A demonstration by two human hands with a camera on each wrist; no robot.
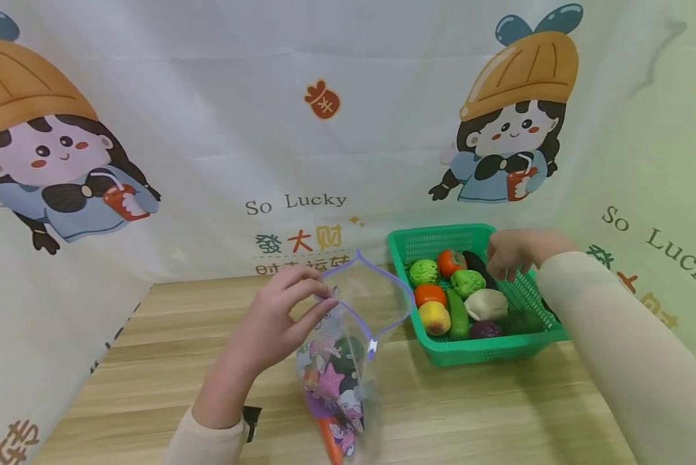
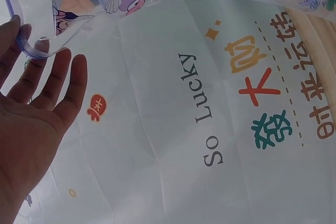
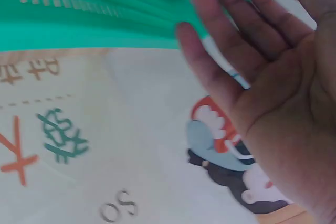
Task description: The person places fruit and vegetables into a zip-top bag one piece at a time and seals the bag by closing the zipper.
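Observation:
My left hand [image 1: 280, 316] pinches the purple zip edge of a clear printed zip bag [image 1: 355, 354] between thumb and fingers. The bag's mouth gapes wide, with a white slider [image 1: 373, 347] at its near corner. Inside show an orange pointed piece [image 1: 329, 439] and dark green and purple shapes, partly hidden by sea-creature prints. My right hand [image 1: 513, 253] hovers over the back right of a green basket [image 1: 490, 352], fingers loosely bent and holding nothing. Close to its fingers lies a dark eggplant [image 1: 477, 263]; the right wrist view shows the bare palm [image 3: 294, 108].
In the basket lie a cabbage [image 1: 424, 272], a red-orange tomato [image 1: 451, 262], a green pepper [image 1: 468, 282], a cucumber [image 1: 457, 316], a yellow fruit [image 1: 435, 318], a white vegetable [image 1: 486, 303] and a purple onion [image 1: 485, 330]. A printed cloth [image 1: 382, 161] hangs behind the wooden table [image 1: 167, 361].

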